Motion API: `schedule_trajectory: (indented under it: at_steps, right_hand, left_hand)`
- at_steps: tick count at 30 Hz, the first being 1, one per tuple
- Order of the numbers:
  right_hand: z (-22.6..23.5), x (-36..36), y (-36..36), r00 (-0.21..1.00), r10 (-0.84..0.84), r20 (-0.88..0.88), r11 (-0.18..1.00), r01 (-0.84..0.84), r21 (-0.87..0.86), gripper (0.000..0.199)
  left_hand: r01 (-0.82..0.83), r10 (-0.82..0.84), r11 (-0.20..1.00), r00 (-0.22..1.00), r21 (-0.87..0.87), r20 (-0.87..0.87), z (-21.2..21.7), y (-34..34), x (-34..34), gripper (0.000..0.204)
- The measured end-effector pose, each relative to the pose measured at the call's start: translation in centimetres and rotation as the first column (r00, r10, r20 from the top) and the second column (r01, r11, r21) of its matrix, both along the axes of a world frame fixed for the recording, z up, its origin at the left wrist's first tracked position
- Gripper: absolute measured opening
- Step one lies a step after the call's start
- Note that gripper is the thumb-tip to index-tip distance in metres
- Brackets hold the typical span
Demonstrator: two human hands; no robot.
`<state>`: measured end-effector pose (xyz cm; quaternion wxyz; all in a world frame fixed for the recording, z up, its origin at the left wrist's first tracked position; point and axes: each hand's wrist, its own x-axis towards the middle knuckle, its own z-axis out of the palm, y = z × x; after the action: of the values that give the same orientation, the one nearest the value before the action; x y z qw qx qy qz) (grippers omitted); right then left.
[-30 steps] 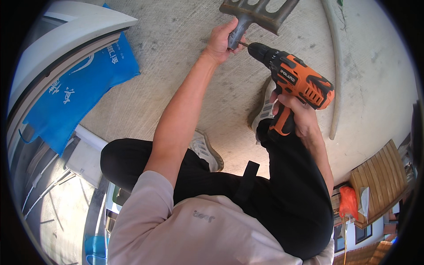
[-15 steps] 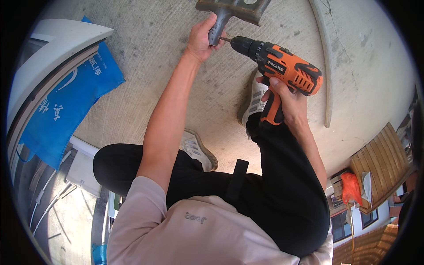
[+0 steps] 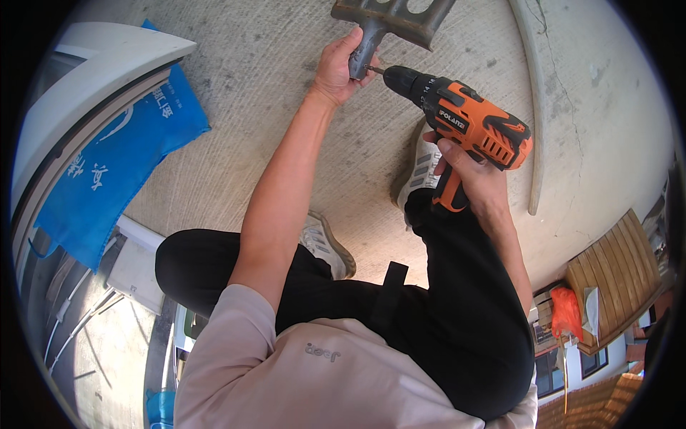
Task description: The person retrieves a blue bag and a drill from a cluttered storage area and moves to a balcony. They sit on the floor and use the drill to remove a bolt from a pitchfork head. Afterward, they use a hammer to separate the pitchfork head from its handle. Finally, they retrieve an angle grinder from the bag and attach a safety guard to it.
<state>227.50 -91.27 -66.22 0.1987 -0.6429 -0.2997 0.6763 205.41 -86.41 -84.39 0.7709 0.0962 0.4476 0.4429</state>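
Seated or squatting figure seen from above: nearest are the pale shirt and black trousers. Beyond the knee, the right hand is wrapped around the pistol grip of an orange-and-black cordless drill; whether a finger presses the trigger cannot be told. Farther out, the left hand clasps the socket of a dark metal fork head, held above the concrete floor at the upper edge, its tines cut off by the frame. The drill's bit points at the socket's side; whether its tip has entered the metal is unclear. The fork head is probably heavy, rigid and hard to break, its rounded socket liable to turn or slip; a full-hand hold there, fingers away from the bit, seems best. The drill, likely weighty, suits its pistol grip. On the floor beyond lie a slender pale pole at right and, at left, a blue bag.
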Motion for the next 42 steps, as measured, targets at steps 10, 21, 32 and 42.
schedule_trajectory:
  at_steps: [10, 21, 32, 42]
  right_hand:
    - [0.8, -0.4, -0.2, 0.996, 0.08, -0.036, 0.997, -0.08, -0.001, 0.031]
    - [0.8, -0.4, 0.0, 0.993, 0.114, 0.034, 0.993, -0.115, 0.022, 0.02]
    - [2.0, -0.4, 0.3, 0.986, 0.121, 0.111, 0.99, -0.129, 0.06, 0.027]
    - [-2.0, 4.4, -1.0, 0.942, -0.076, 0.328, 0.933, -0.05, 0.357, 0.044]
  left_hand:
    - [-0.004, 0.002, 0.998, 1.0, 0.065, 0.031, 0.2, -0.3, -0.4, 0.055]
    - [-0.014, 0.009, 0.997, 0.998, 0.073, 0.06, -0.1, -0.4, -0.1, 0.054]
    - [-0.048, 0.039, 0.996, 0.991, 0.071, 0.124, -0.3, 0.1, 0.0, 0.056]
    - [-0.054, 0.051, 0.998, 0.995, 0.035, 0.08, 0.6, 0.5, 0.1, 0.054]
